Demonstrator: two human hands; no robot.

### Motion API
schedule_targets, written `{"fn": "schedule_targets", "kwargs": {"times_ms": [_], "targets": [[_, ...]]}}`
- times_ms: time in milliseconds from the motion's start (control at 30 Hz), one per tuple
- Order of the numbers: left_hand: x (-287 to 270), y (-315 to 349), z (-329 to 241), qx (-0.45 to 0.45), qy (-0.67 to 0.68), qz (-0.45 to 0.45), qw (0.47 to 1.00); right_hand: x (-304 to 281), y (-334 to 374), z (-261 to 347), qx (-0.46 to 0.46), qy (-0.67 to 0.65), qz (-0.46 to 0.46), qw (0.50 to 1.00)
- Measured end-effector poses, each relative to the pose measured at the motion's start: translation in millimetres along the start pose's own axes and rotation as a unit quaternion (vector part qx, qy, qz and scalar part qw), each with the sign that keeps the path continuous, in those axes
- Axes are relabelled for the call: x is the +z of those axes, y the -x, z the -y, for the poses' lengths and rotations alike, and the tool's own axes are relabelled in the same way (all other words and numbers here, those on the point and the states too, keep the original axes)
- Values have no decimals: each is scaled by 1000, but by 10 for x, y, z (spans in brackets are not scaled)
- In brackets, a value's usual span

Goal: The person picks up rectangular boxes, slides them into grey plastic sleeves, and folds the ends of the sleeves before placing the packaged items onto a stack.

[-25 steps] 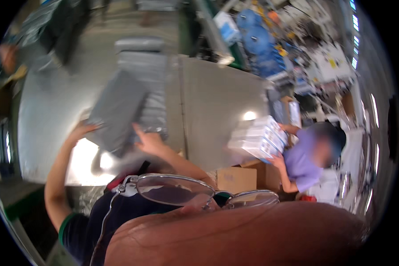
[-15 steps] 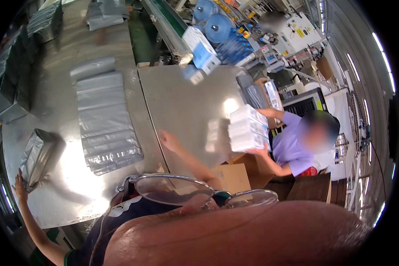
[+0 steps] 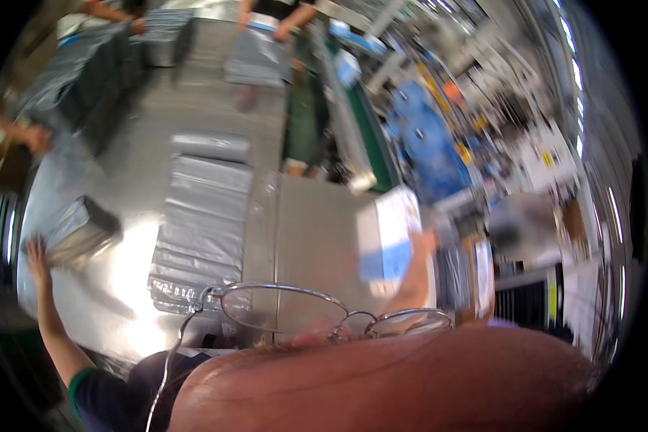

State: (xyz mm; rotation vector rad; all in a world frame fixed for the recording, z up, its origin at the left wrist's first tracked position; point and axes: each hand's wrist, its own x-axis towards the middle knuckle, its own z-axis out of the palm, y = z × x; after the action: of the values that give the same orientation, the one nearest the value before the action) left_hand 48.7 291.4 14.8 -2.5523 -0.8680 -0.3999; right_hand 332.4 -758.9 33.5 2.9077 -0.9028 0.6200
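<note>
My left hand [image 3: 37, 261] lies against the near left end of a grey plastic-wrapped package [image 3: 86, 232], its fingers stretched out. My right hand [image 3: 422, 248] is at the right side of a white and blue package [image 3: 390, 239] on the metal table; motion smears its fingers, so their grip cannot be made out. Between my hands, a row of overlapping flat grey plastic bags [image 3: 203, 223] runs away from me, with a rolled or folded grey bag [image 3: 212, 146] at its far end.
Wrapped grey packages [image 3: 79, 79] stand stacked at the far left, near other people's hands. At the far side a person holds a grey bag [image 3: 259, 59]. A green conveyor [image 3: 371, 140] ends at the table [image 3: 313, 216]. Blue rolls [image 3: 421, 129] sit on a machine behind.
My right hand has moved from the table's middle right to the white and blue package, which has come off the conveyor's end. My left hand stays at the grey package. The view has turned.
</note>
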Motion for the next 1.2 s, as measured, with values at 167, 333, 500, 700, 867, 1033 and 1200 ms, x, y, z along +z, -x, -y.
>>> {"fn": "schedule_targets", "kwargs": {"times_ms": [167, 333, 500, 700, 867, 1033, 1200], "targets": [[99, 476, -298, -1, 19, 17, 1000, 131, 216, -320, 22, -120, 195, 973], [-826, 1070, -1315, 113, 260, 0, 959, -60, 952, -25, -29, -462, 301, 834], [-601, 1191, -1500, 87, 413, 64, 904, -1835, 2103, 1756, -305, -458, 241, 799], [-955, 876, -2220, 240, 533, 65, 809, -1504, 3419, 2589, -683, -290, 45, 669], [-1134, 914, -2815, 511, 377, 81, 769, -1165, 4048, 2377, -708, -320, 110, 620], [-1000, 1106, -3194, 544, 300, 58, 782, -1093, 3792, 3018, -383, -302, 322, 811], [-1013, 931, -3416, 462, 337, 154, 806, -1071, 4159, 3291, -487, -255, 286, 785]]}}
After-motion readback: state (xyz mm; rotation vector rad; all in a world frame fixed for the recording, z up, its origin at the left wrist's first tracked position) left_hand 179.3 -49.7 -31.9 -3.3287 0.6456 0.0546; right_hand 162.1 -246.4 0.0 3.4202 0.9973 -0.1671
